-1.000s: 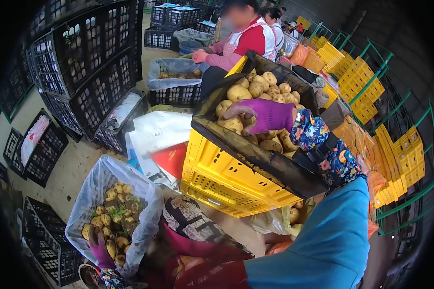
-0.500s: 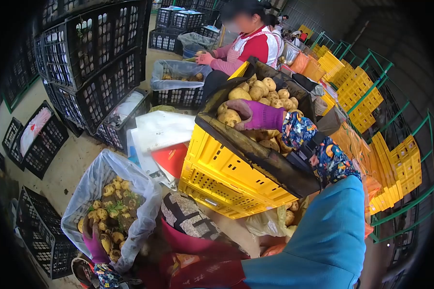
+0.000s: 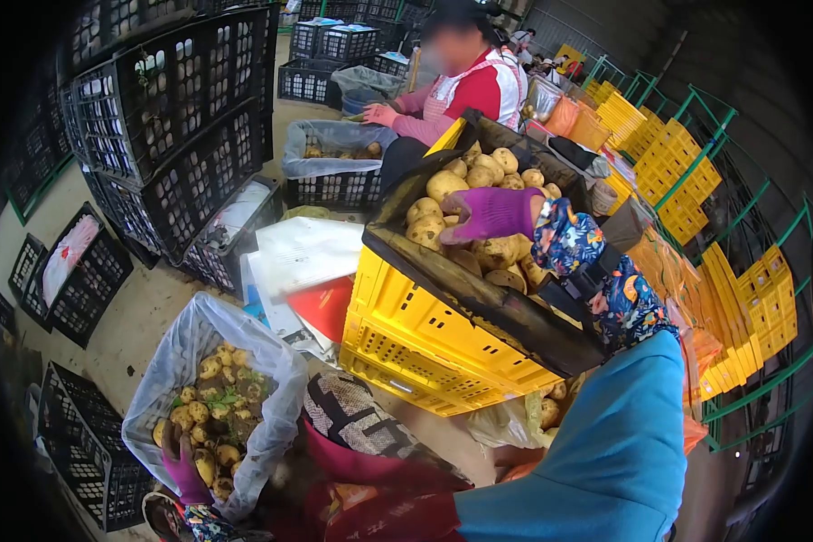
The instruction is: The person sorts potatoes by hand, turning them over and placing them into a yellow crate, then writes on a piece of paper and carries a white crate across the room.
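My right hand (image 3: pixel 495 215), in a purple glove, is over the potatoes (image 3: pixel 483 169) piled in a yellow crate (image 3: pixel 443 330) with a dark liner. Its fingers are apart, close to a large potato (image 3: pixel 424 231) at the near left of the pile, and hold nothing. Lower left, my left hand (image 3: pixel 186 470), in a soiled purple glove, reaches into a container lined with clear plastic (image 3: pixel 275 397). Its stretched fingers rest against smaller, soil-covered potatoes (image 3: pixel 215 411); some green leaves (image 3: pixel 226 397) lie among these.
Tall stacks of black crates (image 3: pixel 167 117) stand at the left. A co-worker (image 3: pixel 488 90) sits beyond the yellow crate, hands over a lined crate (image 3: pixel 339 149). White sheets (image 3: pixel 303 253) lie between the containers. Yellow crates (image 3: pixel 682 181) and green rails (image 3: pixel 759 388) line the right.
My right hand has come off the large potato it was around and moved slightly right, fingers spreading. My left hand stays at the small potatoes. The view has shifted slightly.
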Motion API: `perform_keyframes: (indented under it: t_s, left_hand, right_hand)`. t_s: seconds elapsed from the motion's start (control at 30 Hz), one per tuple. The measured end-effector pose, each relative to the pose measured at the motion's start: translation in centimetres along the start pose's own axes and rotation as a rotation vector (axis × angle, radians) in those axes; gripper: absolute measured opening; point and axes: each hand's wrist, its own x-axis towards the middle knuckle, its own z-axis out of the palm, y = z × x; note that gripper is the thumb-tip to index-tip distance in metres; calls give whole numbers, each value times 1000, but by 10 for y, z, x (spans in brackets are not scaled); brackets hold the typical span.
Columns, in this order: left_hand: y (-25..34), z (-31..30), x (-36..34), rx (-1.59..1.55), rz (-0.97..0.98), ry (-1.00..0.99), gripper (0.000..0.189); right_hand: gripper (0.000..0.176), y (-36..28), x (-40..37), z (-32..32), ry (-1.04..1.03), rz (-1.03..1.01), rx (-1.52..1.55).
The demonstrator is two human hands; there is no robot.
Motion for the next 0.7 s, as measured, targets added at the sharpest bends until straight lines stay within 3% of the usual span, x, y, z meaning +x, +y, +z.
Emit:
perform_keyframes:
  t_s: [0.07,0.1,0.2,0.23,0.27,0.3,0.33,0.37,0.4,0.43,0.47,0.5,0.53,0.6,0.67,0.7]
  left_hand:
    - [-5,-1,-2,-37,5,0,56]
    - [-7,1,-2,-99,-40,30,56]
    - [-16,-3,2,-126,-92,21,55]
    - [-15,1,4,-134,-73,22,53]
    - [-16,1,5,-137,-67,46,52]
    - [-1,5,3,-41,-6,36,48]
    - [-3,5,4,-14,75,67,45]
    - [-6,8,5,-25,102,136,45]
    - [42,7,-2,-9,-11,113,44]
    - [21,-7,5,-20,54,179,44]
    - [10,-22,13,-165,2,219,51]
    - [24,-30,16,-246,-109,358,47]
    - [31,-39,19,-335,-67,480,39]
    - [53,-63,19,-382,-162,602,27]
    - [62,-72,19,-438,-239,631,26]
    - [53,-77,20,-447,-188,571,30]
  right_hand:
    - [66,-3,2,-8,31,-67,229]
    - [68,10,19,0,114,-215,117]
    - [65,-5,50,11,-139,-37,29]
    - [59,-16,49,11,-124,-119,155]
    - [52,-29,38,12,-123,27,194]
    - [50,-4,47,32,92,-359,265]
    - [51,5,49,43,73,-366,462]
    - [53,15,53,49,188,-467,262]
    - [55,27,53,55,218,-512,321]
    - [55,27,56,55,209,-436,236]
    - [51,13,54,40,116,-334,113]
    - [48,-19,38,15,0,-206,-94]
    - [44,-47,24,-8,-57,-139,-248]
    - [39,-84,12,-39,57,-129,-264]
    - [45,-99,22,-42,304,-246,67]
    - [50,-106,27,-44,416,-331,214]
